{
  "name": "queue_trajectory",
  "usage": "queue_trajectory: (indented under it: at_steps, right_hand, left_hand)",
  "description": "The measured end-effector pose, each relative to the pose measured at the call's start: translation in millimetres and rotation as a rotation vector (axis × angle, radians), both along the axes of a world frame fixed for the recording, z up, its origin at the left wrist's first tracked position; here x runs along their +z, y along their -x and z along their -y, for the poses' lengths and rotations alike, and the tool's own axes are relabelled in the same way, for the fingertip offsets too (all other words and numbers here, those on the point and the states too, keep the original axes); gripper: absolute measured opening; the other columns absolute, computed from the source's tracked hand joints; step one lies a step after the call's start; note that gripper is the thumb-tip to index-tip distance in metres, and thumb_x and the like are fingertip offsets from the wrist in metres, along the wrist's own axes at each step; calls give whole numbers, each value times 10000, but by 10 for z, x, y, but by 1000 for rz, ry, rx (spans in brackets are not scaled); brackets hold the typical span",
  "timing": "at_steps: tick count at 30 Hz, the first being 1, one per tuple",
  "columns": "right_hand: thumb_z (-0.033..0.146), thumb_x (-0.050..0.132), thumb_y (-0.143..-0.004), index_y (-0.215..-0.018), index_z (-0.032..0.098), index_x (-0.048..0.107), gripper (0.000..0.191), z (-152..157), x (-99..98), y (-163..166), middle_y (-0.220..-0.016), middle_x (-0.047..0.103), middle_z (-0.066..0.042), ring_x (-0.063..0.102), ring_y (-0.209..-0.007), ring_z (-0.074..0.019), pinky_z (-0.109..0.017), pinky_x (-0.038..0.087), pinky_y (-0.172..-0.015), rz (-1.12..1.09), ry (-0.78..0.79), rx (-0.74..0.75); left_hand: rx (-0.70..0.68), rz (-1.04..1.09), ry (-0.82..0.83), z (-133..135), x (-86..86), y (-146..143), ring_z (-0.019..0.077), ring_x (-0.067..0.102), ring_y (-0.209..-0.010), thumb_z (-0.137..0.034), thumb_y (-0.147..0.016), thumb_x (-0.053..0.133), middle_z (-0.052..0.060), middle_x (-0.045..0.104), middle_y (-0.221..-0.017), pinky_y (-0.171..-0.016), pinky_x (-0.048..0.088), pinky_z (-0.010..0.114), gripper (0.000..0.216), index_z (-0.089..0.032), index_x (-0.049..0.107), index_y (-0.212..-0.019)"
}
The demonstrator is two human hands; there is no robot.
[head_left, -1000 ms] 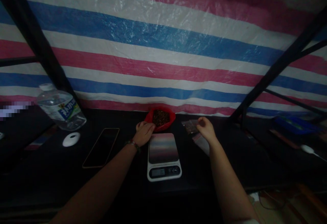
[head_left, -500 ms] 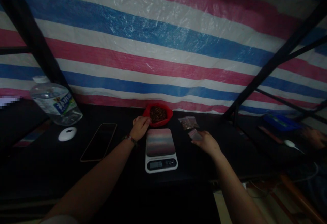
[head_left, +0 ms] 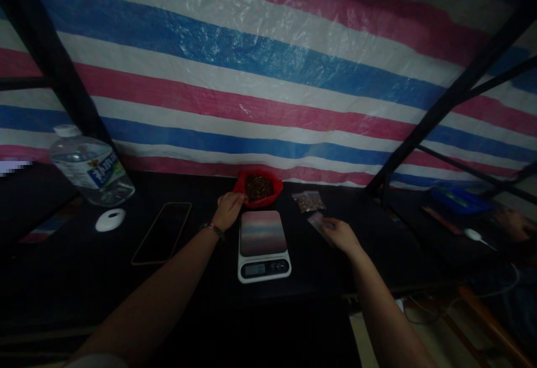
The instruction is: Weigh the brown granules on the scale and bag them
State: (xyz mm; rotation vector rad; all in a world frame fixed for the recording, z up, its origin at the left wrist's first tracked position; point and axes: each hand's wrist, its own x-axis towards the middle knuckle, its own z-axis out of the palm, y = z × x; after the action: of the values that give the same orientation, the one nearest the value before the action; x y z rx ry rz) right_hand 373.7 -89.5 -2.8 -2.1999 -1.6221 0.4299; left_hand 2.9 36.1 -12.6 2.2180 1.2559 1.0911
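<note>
A red plastic bag point(head_left: 278, 187), its mouth spread wide, holds small dark brown grains or seeds point(head_left: 258, 187). The fingers of my left hand point(head_left: 229, 208) are closed on its left edge. Right in front of the bag lies a white kitchen scale point(head_left: 263, 245), its plate bare and its digits too dim to read. To the right of the scale, my right hand point(head_left: 340, 234) grips a small clear zip bag point(head_left: 318, 220), which looks flat and unfilled. Just beyond it lies a filled zip bag point(head_left: 309, 202) with brownish grains inside.
On the left are a phone point(head_left: 163, 234), a white oval object point(head_left: 110, 220) and a large clear bottle point(head_left: 94, 169). Dark metal posts rise on both sides before a striped tarp point(head_left: 251, 111). At far right, a blue tray point(head_left: 461, 200) lies near another person's blurred hand point(head_left: 516, 220).
My right hand has shifted slightly on the small zip bag, and more of the bag shows below the fingers. My left hand stays at the red bag's edge.
</note>
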Motion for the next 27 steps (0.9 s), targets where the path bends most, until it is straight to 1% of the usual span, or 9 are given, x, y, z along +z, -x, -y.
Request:
queue_trajectory:
  at_steps: [2,5,7,9,12,16,20,23,27]
  right_hand:
    - [425,536,-796,-1113,159,655,431,9,-5,-3,-1008,696,-96,664,-860,-214,-258,472,-709,-36,-13,-7]
    - [420,560,-784,-1119,145,647,441,26,2,-2,-763,708,-63,655,-650,-182,-243,452,-578,-127,16,-3]
    - [421,566,-784,-1129,135,637,454,36,16,1,-603,663,-29,612,-525,-163,-236,419,-507,-183,34,-11]
    - [418,566,-787,-1120,127,639,448,43,32,5,-535,626,-12,582,-478,-151,-231,399,-481,-223,31,-10]
    - [389,582,-778,-1111,118,642,433,45,45,8,-524,614,-6,566,-464,-138,-222,386,-471,-260,30,-6]
    - [364,562,-780,-1074,123,662,394,37,25,-5,-517,610,0,557,-454,-134,-222,385,-471,-252,37,-4]
    - [343,609,-725,-992,145,692,342,26,-24,-29,-639,675,-23,574,-489,-137,-229,409,-490,-295,-14,32]
    - [319,612,-710,-945,161,698,296,13,-57,-35,-704,696,-27,574,-490,-133,-226,409,-482,-333,-8,41]
    - [286,572,-720,-863,168,711,232,12,-90,-21,-768,707,-39,614,-568,-147,-236,444,-562,-212,-26,10]
  left_hand:
    - [-22,37,-11,0,-1,4,184,580,-958,-377,-936,239,15,688,-923,-909,373,353,467,-221,673,-860]
    - [-38,76,-40,1,-4,13,172,588,-923,-367,-939,227,18,685,-895,-902,388,342,477,-212,669,-849]
    - [-44,92,-50,-3,-12,17,171,591,-909,-367,-941,223,22,684,-885,-894,395,342,483,-207,668,-838]
    - [-40,115,-50,-12,-29,20,172,595,-902,-368,-943,219,27,684,-874,-887,402,344,492,-202,667,-825]
    - [-40,136,-46,-31,-57,20,172,600,-901,-367,-946,206,28,686,-872,-888,406,344,506,-202,666,-815]
    - [-60,150,-52,-50,-77,23,172,604,-893,-369,-947,197,31,687,-859,-883,416,340,515,-199,665,-814]
    - [-74,174,-47,-58,-79,26,172,611,-874,-378,-947,199,37,689,-849,-869,429,335,521,-190,667,-816]
    - [-69,157,-42,-55,-74,24,176,610,-876,-380,-948,196,38,690,-852,-869,431,340,530,-189,670,-807]
    - [-79,173,-57,-43,-63,23,175,615,-864,-382,-946,206,41,689,-841,-866,436,337,522,-185,666,-798]
